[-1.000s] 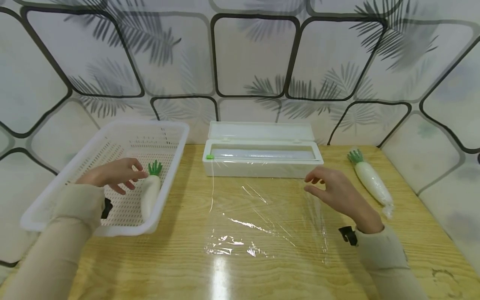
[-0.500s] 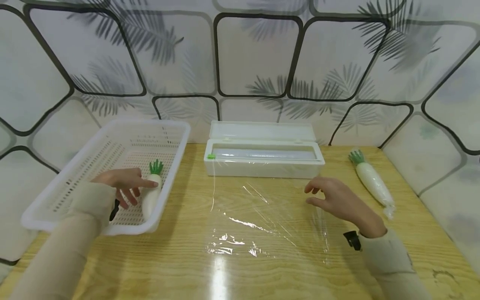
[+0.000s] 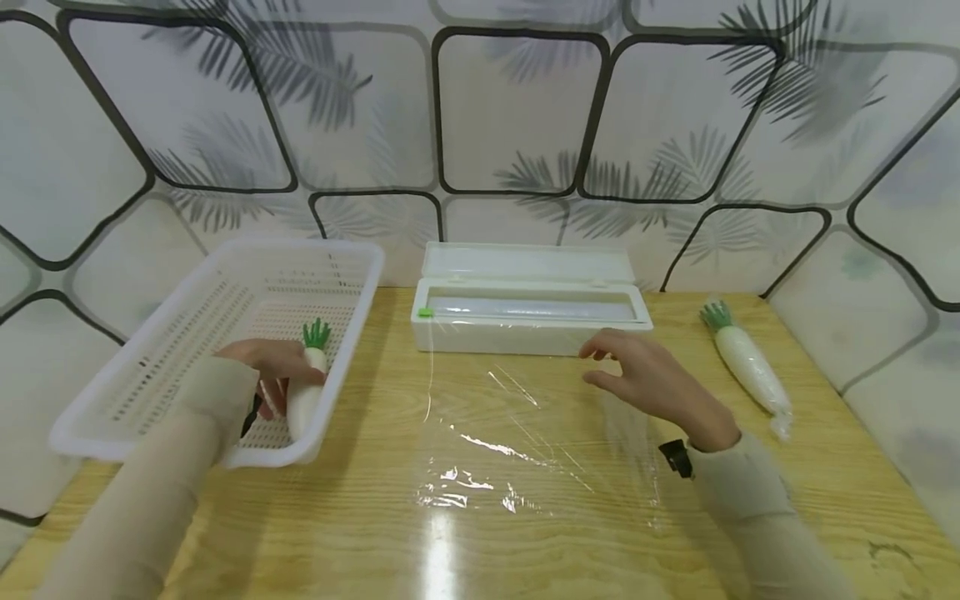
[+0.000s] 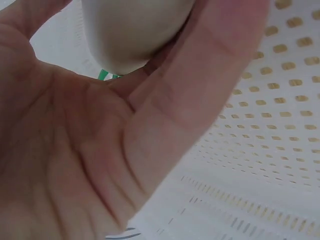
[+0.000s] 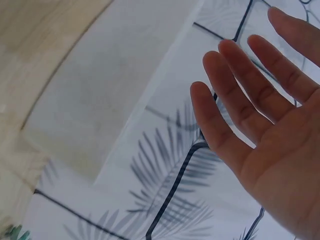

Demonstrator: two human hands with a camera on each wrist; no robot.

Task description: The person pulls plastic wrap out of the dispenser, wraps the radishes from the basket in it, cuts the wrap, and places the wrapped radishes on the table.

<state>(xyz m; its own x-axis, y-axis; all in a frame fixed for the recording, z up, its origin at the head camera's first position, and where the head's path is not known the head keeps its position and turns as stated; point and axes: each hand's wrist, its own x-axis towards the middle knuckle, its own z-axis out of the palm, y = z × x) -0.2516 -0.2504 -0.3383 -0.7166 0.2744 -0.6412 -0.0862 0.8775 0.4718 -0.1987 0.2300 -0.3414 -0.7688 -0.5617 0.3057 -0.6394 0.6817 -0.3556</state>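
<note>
In the head view my left hand [image 3: 272, 360] reaches into the white basket [image 3: 347, 358] and grips a white radish [image 3: 303, 407] with a green top. The left wrist view shows the radish [image 4: 135, 32] between thumb and curled fingers. My right hand [image 3: 647, 377] hovers over the right side of a clear sheet of cling film [image 3: 495, 446], close in front of the white cling film dispenser [image 3: 525, 338]. Its fingers are loosely bent and hold nothing; the right wrist view shows the bare palm [image 5: 280, 150]. The film runs from the dispenser's front down onto the table.
A second radish [image 3: 752, 367], wrapped in film with a twisted end, lies at the right of the wooden table [image 3: 360, 533]. The dispenser's lid [image 3: 528, 262] stands up behind it, with a green slider [image 3: 425, 312] at its left end. A patterned wall [image 3: 517, 117] closes off the back.
My left hand has moved right and down onto the radish in the basket and closed round it. My right hand dipped slightly, then shifted left toward the dispenser.
</note>
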